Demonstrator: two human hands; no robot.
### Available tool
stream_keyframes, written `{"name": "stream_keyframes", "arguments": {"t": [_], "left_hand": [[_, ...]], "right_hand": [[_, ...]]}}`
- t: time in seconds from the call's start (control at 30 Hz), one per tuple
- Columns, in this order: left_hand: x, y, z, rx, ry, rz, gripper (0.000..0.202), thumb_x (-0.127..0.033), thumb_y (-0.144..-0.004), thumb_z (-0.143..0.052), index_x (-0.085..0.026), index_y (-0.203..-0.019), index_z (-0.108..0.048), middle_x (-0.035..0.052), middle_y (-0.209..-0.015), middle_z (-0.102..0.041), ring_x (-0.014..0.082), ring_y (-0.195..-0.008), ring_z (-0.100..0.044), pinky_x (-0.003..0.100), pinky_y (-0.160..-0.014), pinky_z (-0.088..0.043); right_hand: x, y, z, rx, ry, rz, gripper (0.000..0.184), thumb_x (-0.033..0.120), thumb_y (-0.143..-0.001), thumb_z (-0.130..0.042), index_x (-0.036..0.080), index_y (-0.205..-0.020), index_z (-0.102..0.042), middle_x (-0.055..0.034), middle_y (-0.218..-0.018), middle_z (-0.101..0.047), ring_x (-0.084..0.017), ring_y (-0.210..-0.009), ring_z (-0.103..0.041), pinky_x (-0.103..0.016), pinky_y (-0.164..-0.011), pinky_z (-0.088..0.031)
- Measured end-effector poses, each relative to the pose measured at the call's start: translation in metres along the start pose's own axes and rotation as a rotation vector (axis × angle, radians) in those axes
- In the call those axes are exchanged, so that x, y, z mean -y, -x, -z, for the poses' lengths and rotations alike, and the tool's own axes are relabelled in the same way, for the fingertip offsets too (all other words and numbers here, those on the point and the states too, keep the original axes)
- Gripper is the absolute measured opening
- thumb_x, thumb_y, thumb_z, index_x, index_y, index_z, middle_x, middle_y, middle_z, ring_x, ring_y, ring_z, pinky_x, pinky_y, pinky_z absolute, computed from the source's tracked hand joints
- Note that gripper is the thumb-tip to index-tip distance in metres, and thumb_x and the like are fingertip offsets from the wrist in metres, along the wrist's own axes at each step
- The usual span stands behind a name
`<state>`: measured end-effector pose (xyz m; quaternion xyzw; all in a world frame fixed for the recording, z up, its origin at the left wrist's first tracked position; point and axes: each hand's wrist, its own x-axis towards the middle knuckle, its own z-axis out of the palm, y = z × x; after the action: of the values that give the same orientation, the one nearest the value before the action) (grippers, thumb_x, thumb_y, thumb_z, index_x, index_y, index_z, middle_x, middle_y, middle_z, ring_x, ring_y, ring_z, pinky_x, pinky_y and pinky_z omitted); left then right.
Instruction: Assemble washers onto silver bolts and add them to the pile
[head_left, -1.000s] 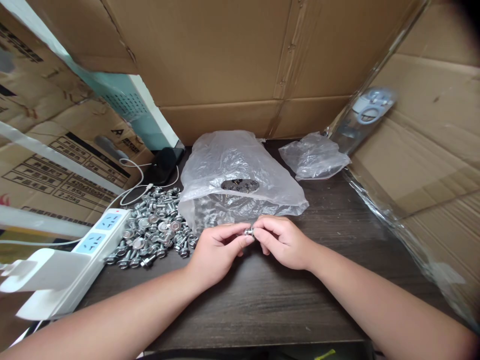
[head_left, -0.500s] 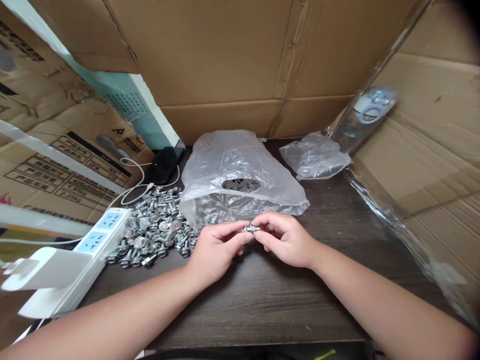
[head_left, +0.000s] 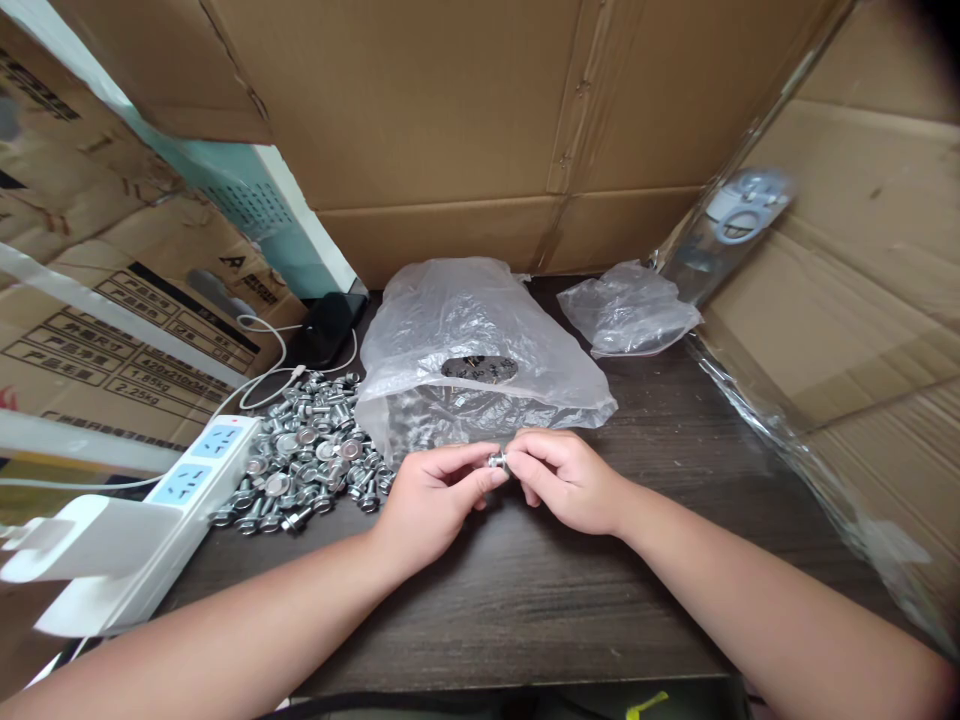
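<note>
Here, low in the middle of the frame:

1. Small metal bolt [head_left: 497, 461] pinched between both hands, just in front of the plastic bag [head_left: 480, 335].
2. Left hand [head_left: 435, 505]: fingers [head_left: 469, 466] closed on the bolt.
3. Right hand [head_left: 566, 485]: fingers [head_left: 531, 458] curled and gripping the same bolt.
4. Heap of bolts [head_left: 304, 460] on the dark table [head_left: 525, 600], lower left, just beside the left hand.

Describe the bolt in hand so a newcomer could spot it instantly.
On the table, find the bolt heap beside the plastic bag. Right of it, the left hand and right hand meet; the bolt between them is the only one held up.
</note>
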<state>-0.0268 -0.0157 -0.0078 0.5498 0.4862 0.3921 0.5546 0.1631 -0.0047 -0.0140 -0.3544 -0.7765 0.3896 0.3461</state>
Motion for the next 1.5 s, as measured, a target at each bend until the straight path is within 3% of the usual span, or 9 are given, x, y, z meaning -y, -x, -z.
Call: {"name": "stream_keyframes", "arguments": {"t": [0.07, 0.2, 0.3, 0.67, 0.87, 1.0, 1.17, 1.5], "left_hand": [[-0.001, 0.0, 0.0, 0.007, 0.01, 0.008, 0.023, -0.025, -0.072, -0.075, -0.017, -0.093, -0.079, -0.0009, -0.059, -0.065, 0.0074, -0.05, -0.051, 0.018, -0.049, -0.045], [-0.003, 0.0, 0.0, 0.013, 0.033, 0.02, 0.023, -0.023, -0.073, -0.074, -0.018, -0.096, -0.079, -0.0017, -0.058, -0.064, 0.0063, -0.049, -0.05, 0.017, -0.049, -0.044], [-0.003, 0.0, 0.001, 0.025, 0.036, 0.021, 0.023, -0.023, -0.074, -0.073, -0.019, -0.096, -0.079, -0.0016, -0.059, -0.065, 0.0061, -0.049, -0.049, 0.016, -0.049, -0.044], [-0.001, 0.0, 0.002, 0.047, 0.016, -0.047, 0.02, -0.022, -0.075, -0.073, -0.021, -0.095, -0.079, -0.0024, -0.06, -0.063, 0.0054, -0.05, -0.05, 0.016, -0.05, -0.044], [0.003, 0.001, 0.001, 0.026, -0.032, -0.104, 0.02, -0.022, -0.074, -0.074, -0.019, -0.093, -0.079, -0.0006, -0.065, -0.066, 0.0066, -0.051, -0.054, 0.017, -0.051, -0.046], [0.001, 0.0, 0.001, 0.012, -0.006, -0.041, 0.022, -0.024, -0.074, -0.073, -0.017, -0.095, -0.079, -0.0012, -0.06, -0.064, 0.0065, -0.049, -0.051, 0.017, -0.049, -0.045], [-0.004, 0.0, 0.002, 0.033, 0.005, 0.011, 0.025, -0.025, -0.077, -0.071, -0.019, -0.1, -0.078, -0.0016, -0.059, -0.063, 0.0064, -0.05, -0.05, 0.017, -0.05, -0.044], [0.001, -0.001, 0.003, 0.036, -0.027, -0.04, 0.024, -0.027, -0.076, -0.072, -0.018, -0.098, -0.078, 0.0005, -0.064, -0.065, 0.0081, -0.051, -0.052, 0.02, -0.051, -0.046]], "right_hand": [[-0.001, 0.0, 0.0, 0.002, -0.02, -0.014, 0.032, 0.023, -0.1, -0.044, 0.017, -0.072, -0.056, 0.0016, -0.064, -0.054, -0.011, -0.062, -0.052, -0.025, -0.066, -0.043], [-0.004, 0.003, -0.001, -0.028, -0.082, -0.07, 0.015, 0.027, -0.098, -0.051, 0.017, -0.094, -0.061, 0.0008, -0.073, -0.059, -0.01, -0.061, -0.054, -0.025, -0.065, -0.045], [-0.007, 0.005, -0.003, -0.035, -0.119, -0.079, 0.011, 0.026, -0.093, -0.058, 0.018, -0.1, -0.059, 0.0002, -0.077, -0.06, -0.01, -0.061, -0.056, -0.024, -0.061, -0.046], [-0.005, 0.003, -0.002, -0.038, -0.039, -0.031, 0.007, 0.021, -0.093, -0.056, 0.018, -0.092, -0.061, -0.0008, -0.082, -0.061, -0.009, -0.062, -0.056, -0.023, -0.061, -0.046], [0.0, 0.001, -0.001, 0.002, -0.017, -0.002, 0.022, 0.021, -0.097, -0.049, 0.016, -0.079, -0.059, 0.0005, -0.07, -0.059, -0.01, -0.063, -0.055, -0.024, -0.066, -0.045], [-0.003, 0.002, -0.001, -0.009, -0.036, -0.055, 0.019, 0.026, -0.098, -0.049, 0.017, -0.088, -0.061, 0.001, -0.069, -0.058, -0.01, -0.061, -0.054, -0.024, -0.064, -0.045], [-0.01, 0.005, -0.004, -0.048, -0.113, -0.049, 0.012, 0.027, -0.095, -0.055, 0.019, -0.103, -0.059, -0.0013, -0.082, -0.061, -0.01, -0.063, -0.057, -0.023, -0.061, -0.047], [-0.005, 0.002, -0.003, -0.048, -0.019, 0.014, 0.011, 0.023, -0.094, -0.056, 0.017, -0.092, -0.064, -0.0014, -0.08, -0.058, -0.009, -0.061, -0.056, -0.022, -0.058, -0.046]]}}
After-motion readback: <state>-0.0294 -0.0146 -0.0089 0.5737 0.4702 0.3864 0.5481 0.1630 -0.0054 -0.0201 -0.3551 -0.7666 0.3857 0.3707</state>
